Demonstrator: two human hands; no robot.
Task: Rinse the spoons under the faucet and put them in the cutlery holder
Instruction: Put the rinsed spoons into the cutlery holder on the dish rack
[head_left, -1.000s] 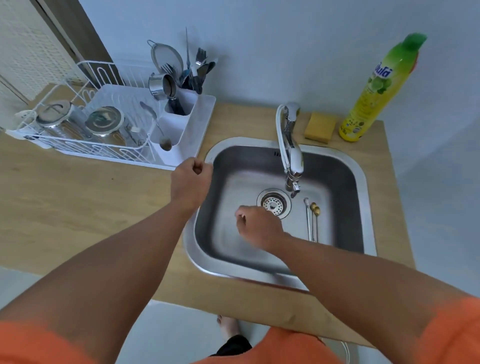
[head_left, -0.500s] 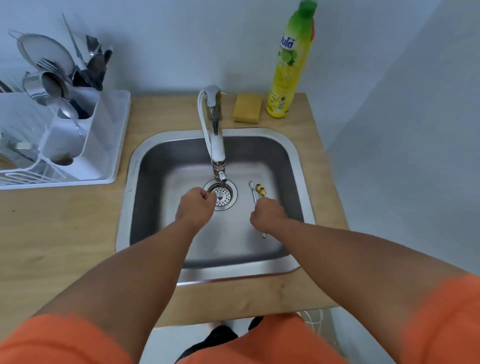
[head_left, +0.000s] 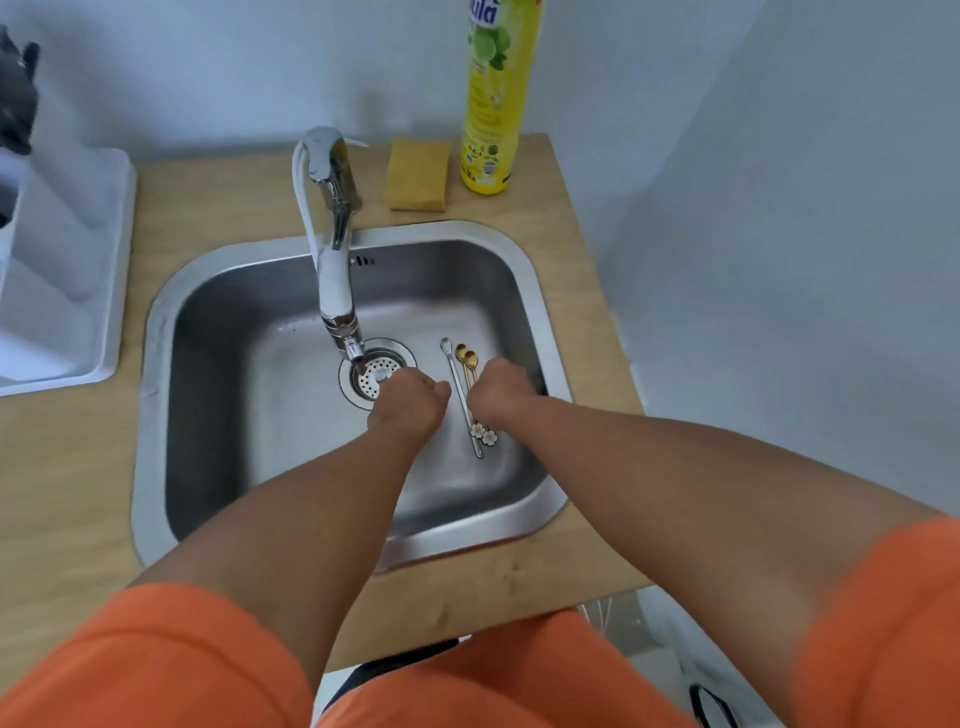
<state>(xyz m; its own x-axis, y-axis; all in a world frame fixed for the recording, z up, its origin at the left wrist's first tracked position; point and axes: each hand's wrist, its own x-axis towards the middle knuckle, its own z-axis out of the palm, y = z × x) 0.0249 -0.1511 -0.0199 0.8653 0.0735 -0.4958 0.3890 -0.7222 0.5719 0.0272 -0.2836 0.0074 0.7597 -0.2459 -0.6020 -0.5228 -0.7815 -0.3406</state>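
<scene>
Three thin spoons lie side by side on the floor of the steel sink (head_left: 156, 395), right of the drain. One is a long silver spoon (head_left: 453, 370). Two are gold spoons (head_left: 466, 356) with flower-shaped handle ends (head_left: 484, 434). My right hand (head_left: 500, 391) is curled knuckles-up over the middle of the gold handles; its fingertips are hidden, so a grip cannot be made out. My left hand (head_left: 410, 402) is a loose fist just left of the silver spoon, with nothing seen in it. The faucet (head_left: 335, 270) ends over the drain, no water showing. The white cutlery holder (head_left: 13, 223) is cut off at the left edge.
A white drainer tray (head_left: 111, 270) sits on the wooden counter (head_left: 67, 452) left of the sink. A yellow sponge (head_left: 417, 174) and a tall yellow dish-soap bottle (head_left: 493, 98) stand behind the sink by the wall. The drain strainer (head_left: 371, 376) is beside my left hand.
My left hand came off the counter by the rack and into the sink next to the spoons. My right hand shifted right onto the gold spoons. The view swung right and lower.
</scene>
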